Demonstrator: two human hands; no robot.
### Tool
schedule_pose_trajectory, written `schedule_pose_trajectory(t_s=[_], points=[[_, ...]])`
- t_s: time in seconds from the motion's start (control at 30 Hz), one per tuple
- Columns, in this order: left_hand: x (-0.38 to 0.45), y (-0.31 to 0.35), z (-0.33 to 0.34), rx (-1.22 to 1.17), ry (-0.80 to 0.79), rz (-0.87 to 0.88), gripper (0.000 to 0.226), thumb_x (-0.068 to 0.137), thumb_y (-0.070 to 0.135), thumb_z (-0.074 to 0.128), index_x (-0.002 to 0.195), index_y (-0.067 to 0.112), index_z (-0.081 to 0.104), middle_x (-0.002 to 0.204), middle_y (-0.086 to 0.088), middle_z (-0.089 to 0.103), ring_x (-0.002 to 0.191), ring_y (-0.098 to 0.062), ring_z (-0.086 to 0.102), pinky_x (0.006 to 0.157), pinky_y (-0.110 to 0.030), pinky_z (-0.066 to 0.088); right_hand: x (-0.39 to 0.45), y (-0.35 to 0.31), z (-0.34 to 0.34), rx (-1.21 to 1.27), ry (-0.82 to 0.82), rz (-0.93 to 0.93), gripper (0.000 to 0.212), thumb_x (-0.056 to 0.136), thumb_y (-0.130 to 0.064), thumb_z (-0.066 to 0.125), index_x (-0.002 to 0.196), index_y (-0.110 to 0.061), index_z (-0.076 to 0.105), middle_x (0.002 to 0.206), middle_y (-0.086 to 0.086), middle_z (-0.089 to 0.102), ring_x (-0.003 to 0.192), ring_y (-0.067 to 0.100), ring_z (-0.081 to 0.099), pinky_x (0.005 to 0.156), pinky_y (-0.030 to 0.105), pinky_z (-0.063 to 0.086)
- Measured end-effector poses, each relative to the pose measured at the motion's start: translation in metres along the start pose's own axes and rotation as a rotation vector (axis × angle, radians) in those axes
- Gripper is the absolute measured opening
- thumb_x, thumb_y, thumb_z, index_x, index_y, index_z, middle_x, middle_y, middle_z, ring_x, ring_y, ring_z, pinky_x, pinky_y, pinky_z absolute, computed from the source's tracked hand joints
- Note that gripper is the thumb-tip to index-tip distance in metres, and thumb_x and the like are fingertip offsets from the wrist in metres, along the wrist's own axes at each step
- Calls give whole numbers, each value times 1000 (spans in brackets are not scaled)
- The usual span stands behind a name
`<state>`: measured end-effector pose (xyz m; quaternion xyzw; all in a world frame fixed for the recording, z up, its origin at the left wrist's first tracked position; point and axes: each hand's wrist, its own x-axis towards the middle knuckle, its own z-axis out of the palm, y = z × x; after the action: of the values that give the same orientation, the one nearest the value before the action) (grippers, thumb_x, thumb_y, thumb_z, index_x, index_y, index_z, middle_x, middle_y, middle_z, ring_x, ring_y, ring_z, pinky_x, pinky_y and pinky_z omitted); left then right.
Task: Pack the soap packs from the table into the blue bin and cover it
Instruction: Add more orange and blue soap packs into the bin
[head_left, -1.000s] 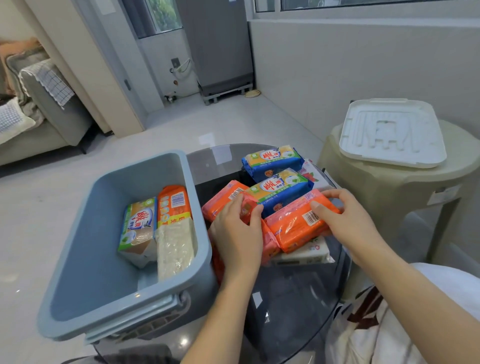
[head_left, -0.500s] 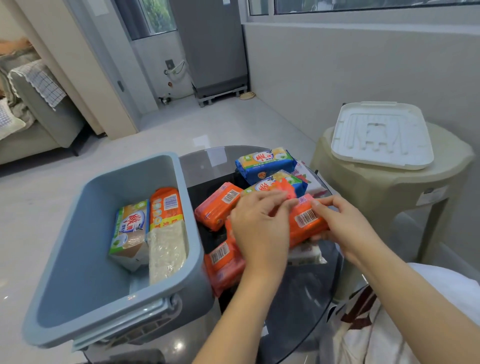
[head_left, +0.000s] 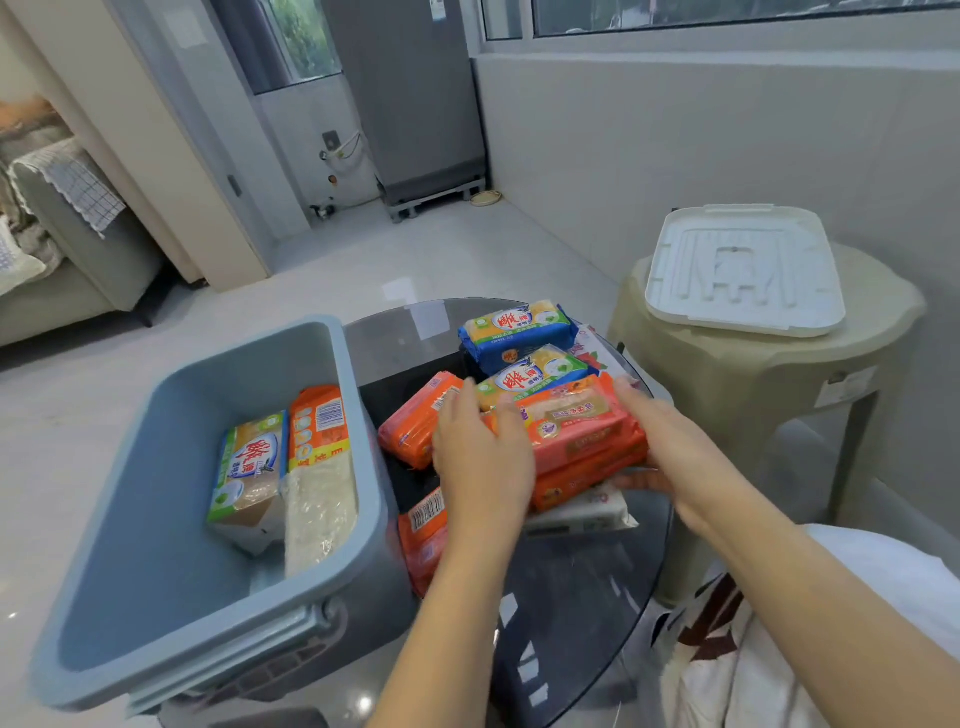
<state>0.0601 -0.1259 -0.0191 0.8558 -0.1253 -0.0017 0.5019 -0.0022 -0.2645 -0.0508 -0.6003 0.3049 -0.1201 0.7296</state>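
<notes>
The blue bin (head_left: 171, 519) stands at the left on the round glass table (head_left: 582, 597) and holds a green soap pack (head_left: 249, 467), an orange one (head_left: 317, 421) and a pale one (head_left: 319, 509). On the table lie several packs: two blue-and-yellow ones (head_left: 519, 325), orange ones (head_left: 410, 426) and a white one (head_left: 582, 512). A stack of two orange packs (head_left: 576, 441) is gripped at its left end by my left hand (head_left: 480, 457) and at its right end by my right hand (head_left: 660, 441). The bin's white lid (head_left: 743, 270) lies on a stool.
A beige plastic stool (head_left: 753, 389) stands right of the table against the wall. Another orange pack (head_left: 423, 535) lies by the bin's right wall, under my left forearm. A sofa (head_left: 52, 249) is at the far left across open floor.
Both hands have gathered two orange packs into a stack and turned it front side up. The camera view has shifted slightly.
</notes>
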Motion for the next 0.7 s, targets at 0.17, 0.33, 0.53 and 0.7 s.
schedule_pose_trajectory(t_s=[0.17, 0.33, 0.53, 0.7], points=[[-9, -3, 1, -185, -208, -323, 43, 98, 34, 37, 140, 38, 27, 143, -4, 35, 116, -20, 50, 79, -31, 53, -2, 3, 3, -48, 5, -35, 58, 73, -59, 61, 113, -18, 50, 96, 3, 68, 84, 15, 67, 57, 27, 53], [-15, 8, 4, -164, -218, -370, 38, 97, 29, 40, 129, 42, 25, 150, -4, 21, 140, -35, 22, 104, -50, 40, 0, 8, 4, -29, 19, -79, 53, 74, -48, 66, 117, -20, 52, 99, 2, 69, 84, 15, 67, 61, 28, 53], [-18, 14, -9, -286, -288, -346, 21, 94, 37, 46, 110, 43, 34, 125, 1, 45, 94, -11, 56, 67, -29, 54, 1, 5, 3, 129, 72, -111, 43, 74, -43, 68, 109, -20, 60, 91, 4, 73, 79, 18, 71, 61, 31, 55], [-23, 27, -26, -541, -348, -241, 25, 80, 50, 62, 101, 55, 48, 115, 6, 60, 97, -19, 67, 79, -39, 59, -13, -22, 4, 250, 12, -164, 31, 79, -40, 64, 97, -15, 64, 78, 3, 75, 73, 16, 70, 61, 32, 55]])
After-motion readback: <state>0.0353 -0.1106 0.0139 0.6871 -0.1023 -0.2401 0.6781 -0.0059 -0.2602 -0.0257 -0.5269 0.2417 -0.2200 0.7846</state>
